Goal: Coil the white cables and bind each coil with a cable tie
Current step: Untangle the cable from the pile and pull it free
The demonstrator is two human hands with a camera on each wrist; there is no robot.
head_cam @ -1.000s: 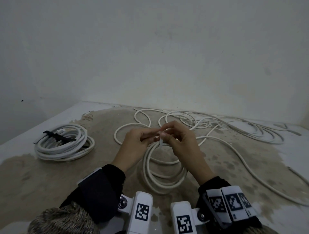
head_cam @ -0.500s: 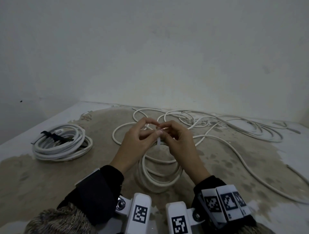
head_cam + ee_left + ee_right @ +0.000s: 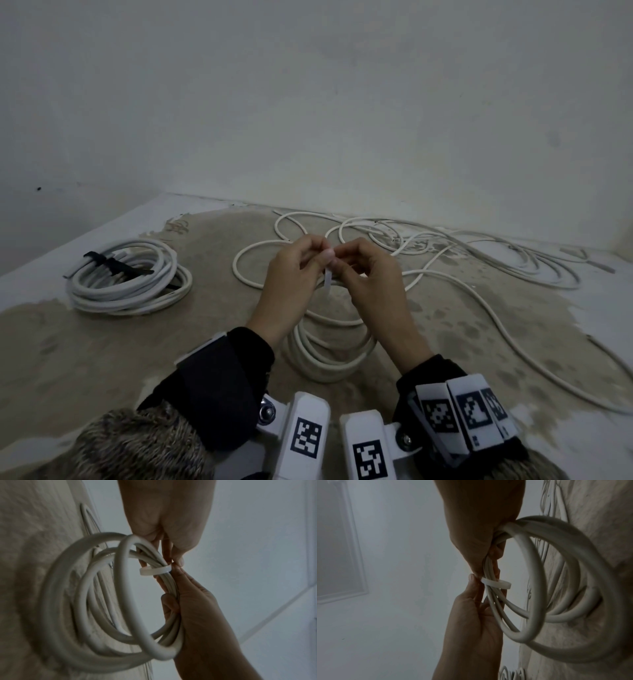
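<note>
Finished coil (image 3: 128,275): lies at the left of the head view on the worktop (image 3: 61,346), several turns of white cable bound by a black tie (image 3: 113,266). Counts as done.

Coil in hand (image 3: 330,356): centre of the head view, held up between both hands, its lower turns hanging toward the worktop. Wound, not yet bound as far as can be judged.

White tie (image 3: 155,571): a flat white strap looped round the gathered turns at the top of the coil; in the head view its free end (image 3: 327,281) hangs below the fingertips. Whether the end is already through the head is hidden by the fingers.

Left hand (image 3: 294,270): fingers curled, pinching the tie at the top of the coil; in the left wrist view the lower fingers also wrap the bundle.

Right hand (image 3: 368,274): fingers curled, pinching the tie from the other side, fingertips meeting those of the left.

Loose cable (image 3: 479,274): sprawls in open loops across the upper centre and right of the head view, uncoiled.

Progress: one coil bound, a second at the tying step, loose cable left to wind and tie. How many cables make up the loose heap cannot be told.
</note>
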